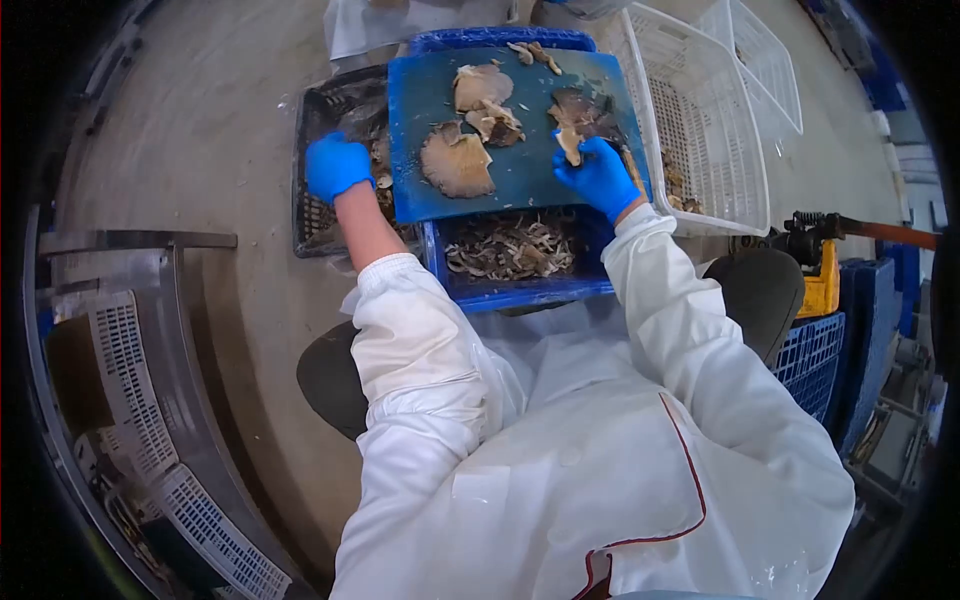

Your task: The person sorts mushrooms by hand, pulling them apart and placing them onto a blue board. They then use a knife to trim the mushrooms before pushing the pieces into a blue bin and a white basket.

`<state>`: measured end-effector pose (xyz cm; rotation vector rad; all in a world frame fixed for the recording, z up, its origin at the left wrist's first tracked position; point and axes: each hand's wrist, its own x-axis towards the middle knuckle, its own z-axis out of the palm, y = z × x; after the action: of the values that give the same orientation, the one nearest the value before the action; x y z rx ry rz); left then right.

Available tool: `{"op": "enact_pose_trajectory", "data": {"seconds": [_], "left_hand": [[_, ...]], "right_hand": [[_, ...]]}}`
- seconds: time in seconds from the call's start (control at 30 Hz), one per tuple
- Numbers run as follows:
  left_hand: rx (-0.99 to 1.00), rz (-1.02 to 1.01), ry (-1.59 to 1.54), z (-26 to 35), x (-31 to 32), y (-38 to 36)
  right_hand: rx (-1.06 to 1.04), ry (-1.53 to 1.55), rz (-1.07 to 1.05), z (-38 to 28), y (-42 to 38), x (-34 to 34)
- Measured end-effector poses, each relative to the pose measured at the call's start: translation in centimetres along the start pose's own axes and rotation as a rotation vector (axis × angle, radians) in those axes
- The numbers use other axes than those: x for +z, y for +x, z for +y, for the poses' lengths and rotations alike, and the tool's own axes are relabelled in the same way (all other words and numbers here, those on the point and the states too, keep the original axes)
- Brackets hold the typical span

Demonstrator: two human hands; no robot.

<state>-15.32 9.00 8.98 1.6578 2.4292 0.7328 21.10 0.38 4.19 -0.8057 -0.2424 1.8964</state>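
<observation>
My left hand (338, 166), in a blue glove, is at the black crate (300, 215) left of the board. Its back faces me, and the fingers are hidden. My right hand (600, 177), also gloved in blue, pinches a pale mushroom piece (568, 145) over the right side of the blue-green cutting board (540, 190). Beside that hand lies a darker mushroom (585, 108). Broad mushroom caps lie on the board: one at lower left (457, 165), another at upper middle (482, 87), with a torn piece (495, 122) between them. Small stem pieces (537, 56) rest near the far edge.
Under the board is a blue crate (520, 295) holding many mushroom strips (515, 245). A white perforated basket (740, 170) stands at the right with a few pieces inside. A metal frame (180, 330) stands at the left. Another person's white apron (365, 25) shows beyond the board.
</observation>
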Motion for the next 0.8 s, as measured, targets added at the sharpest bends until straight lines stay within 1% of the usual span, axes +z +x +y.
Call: {"op": "enact_pose_trajectory", "data": {"seconds": [0.03, 0.13, 0.17, 0.27, 0.37, 0.4, 0.47, 0.5, 0.6, 0.63, 0.73, 0.8], "left_hand": [[-0.033, 0.084, 0.008, 0.0, -1.1, -0.3], [-0.095, 0.186, -0.154, 0.3, -2.8, -0.2], [-0.115, 0.203, -0.176, 0.3, -3.5, 0.0], [-0.208, 0.337, -0.328, 0.4, -6.3, 0.3], [-0.258, 0.478, -0.547, -0.3, -8.7, 0.5], [-0.279, 0.526, -0.605, -0.5, -9.4, 0.6], [-0.328, 0.56, -0.657, -1.1, -10.6, 0.7], [-0.352, 0.576, -0.681, -1.4, -10.9, 0.7], [-0.342, 0.653, -0.713, -2.0, -11.1, 0.9], [-0.352, 0.62, -0.722, -2.0, -11.2, 0.9], [-0.374, 0.605, -0.79, -1.8, -11.0, 0.9], [-0.358, 0.624, -0.817, -2.3, -10.6, 1.2]], "right_hand": [[0.033, 0.084, -0.034, 0.4, -1.0, 3.1], [0.042, 0.156, -0.12, 2.2, 2.0, 7.9], [0.039, 0.021, -0.096, 2.9, 3.7, 9.9], [0.117, -0.512, -0.259, 4.7, 7.9, 14.9], [0.115, -0.787, -0.275, 8.0, 12.5, 19.2], [0.078, -0.955, -0.22, 9.1, 13.1, 20.9], [-0.004, -1.285, -0.107, 11.0, 13.9, 24.0], [-0.175, -1.584, -0.129, 12.0, 15.0, 24.2], [-0.727, -2.102, -0.32, 14.7, 17.7, 23.0], [-0.847, -2.237, -0.331, 15.4, 17.9, 22.7], [-0.686, -2.263, -0.197, 17.3, 18.2, 22.6], [-0.745, -2.251, -0.296, 17.8, 17.9, 22.7]]}}
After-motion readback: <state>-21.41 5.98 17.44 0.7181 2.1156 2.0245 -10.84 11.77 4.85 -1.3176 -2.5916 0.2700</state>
